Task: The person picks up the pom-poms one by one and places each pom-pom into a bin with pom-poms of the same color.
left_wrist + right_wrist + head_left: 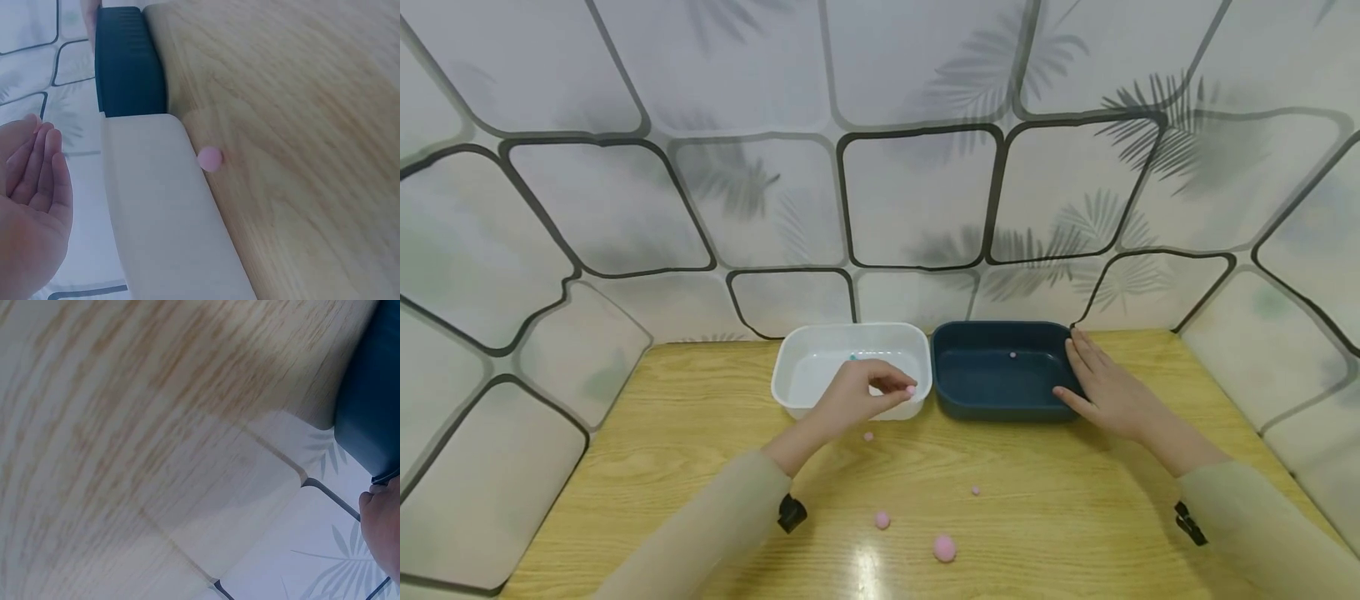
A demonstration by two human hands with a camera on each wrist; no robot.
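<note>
My left hand (pixel 859 393) pinches a small pink ball (pixel 911 390) between thumb and fingertips, above the front right part of the white basin (pixel 805 367). Its curled fingers also show in the left wrist view, beside the basin. My right hand (pixel 1108 396) rests with straightened fingers on the right rim of the dark blue basin (pixel 1000 412), its thumb at the front right corner. Inside the blue basin lies a tiny pink ball (pixel 1012 355). A small teal piece (pixel 852 357) is partly visible in the white basin, where my left hand hides some of the inside.
The basins stand side by side at the back of the wooden table (pixel 700 475), against a patterned backdrop (pixel 917 200). Several pink balls lie in front: a large one (pixel 944 548), a medium one (pixel 882 520), and smaller ones (pixel 868 437) toward the basins.
</note>
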